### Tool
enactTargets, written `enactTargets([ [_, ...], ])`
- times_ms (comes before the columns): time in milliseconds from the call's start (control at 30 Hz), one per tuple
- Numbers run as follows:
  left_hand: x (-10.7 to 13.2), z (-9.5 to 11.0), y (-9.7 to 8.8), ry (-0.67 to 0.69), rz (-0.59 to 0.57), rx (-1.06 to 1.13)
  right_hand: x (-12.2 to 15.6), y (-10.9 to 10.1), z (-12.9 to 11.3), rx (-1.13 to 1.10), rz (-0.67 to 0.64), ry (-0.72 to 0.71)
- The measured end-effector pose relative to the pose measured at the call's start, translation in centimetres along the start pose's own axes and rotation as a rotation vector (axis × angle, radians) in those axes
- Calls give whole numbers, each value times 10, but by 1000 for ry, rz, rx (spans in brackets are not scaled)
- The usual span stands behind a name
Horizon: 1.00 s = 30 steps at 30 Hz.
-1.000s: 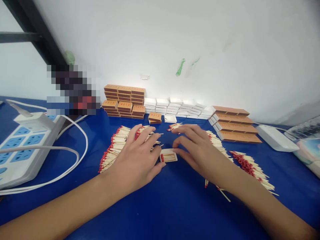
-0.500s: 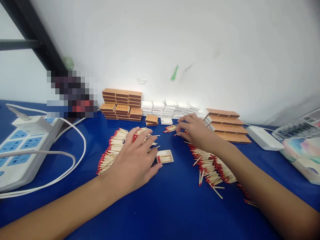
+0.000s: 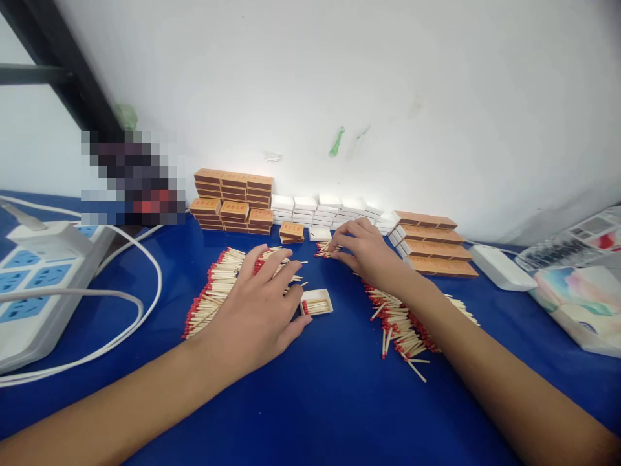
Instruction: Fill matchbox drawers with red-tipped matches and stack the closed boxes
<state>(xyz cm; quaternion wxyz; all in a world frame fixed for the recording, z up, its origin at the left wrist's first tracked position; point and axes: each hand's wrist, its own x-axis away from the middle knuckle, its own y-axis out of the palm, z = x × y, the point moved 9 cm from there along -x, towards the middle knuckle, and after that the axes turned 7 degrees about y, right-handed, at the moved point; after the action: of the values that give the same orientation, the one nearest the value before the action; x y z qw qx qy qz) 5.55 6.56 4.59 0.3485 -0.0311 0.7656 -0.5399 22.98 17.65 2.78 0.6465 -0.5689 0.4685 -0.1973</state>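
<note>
My left hand (image 3: 264, 298) rests with its fingers spread over the left pile of red-headed matchsticks (image 3: 216, 288), partly hiding it. Beside its thumb lies a white matchbox tray (image 3: 330, 299), with several matchsticks (image 3: 317, 307) in it. My right hand (image 3: 361, 249) reaches further back, thumb and fingers pinched at a small bunch of matchsticks (image 3: 322, 247). Its fingertips touch the bunch and cover part of it. Under and beside my right forearm spreads a larger pile of matchsticks (image 3: 398, 327).
Brown matchboxes (image 3: 233, 194) are stacked along the wall on the left, more brown boxes (image 3: 431, 249) on the right, white trays (image 3: 315, 210) between. Two boxes (image 3: 291, 232) sit in front. A power strip (image 3: 33, 285) with white cables lies left; a white adapter (image 3: 502, 266) and a soft pack (image 3: 577, 304) lie right.
My right hand has moved slightly left, bringing its pinched fingertips from beside the small matchstick bunch onto it. My left hand keeps its place. The whole view has shifted a little.
</note>
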Motion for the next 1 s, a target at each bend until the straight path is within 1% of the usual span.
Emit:
enactTargets([
  [133, 0, 0, 1, 2, -1, -11, 2, 0, 1, -24, -3, -21],
  [300, 0, 0, 1, -4, -9, -20, 5, -1, 1, -28, -5, -10],
  [533, 0, 0, 1, 0, -10, -5, 8, 4, 3, -3, -97, 42],
  [633, 0, 0, 0, 2, -13, -4, 11, 2, -1, 1, -118, 53],
  [833, 1, 0, 2, -2, -24, -17, 15, -6, -15, -46, -87, -1],
  [933, 0, 0, 2, -1, -25, -17, 14, -6, -10, -14, -64, 27],
  [1000, 0, 0, 2, 0, -28, -20, 13, -2, -2, 12, -78, 68],
])
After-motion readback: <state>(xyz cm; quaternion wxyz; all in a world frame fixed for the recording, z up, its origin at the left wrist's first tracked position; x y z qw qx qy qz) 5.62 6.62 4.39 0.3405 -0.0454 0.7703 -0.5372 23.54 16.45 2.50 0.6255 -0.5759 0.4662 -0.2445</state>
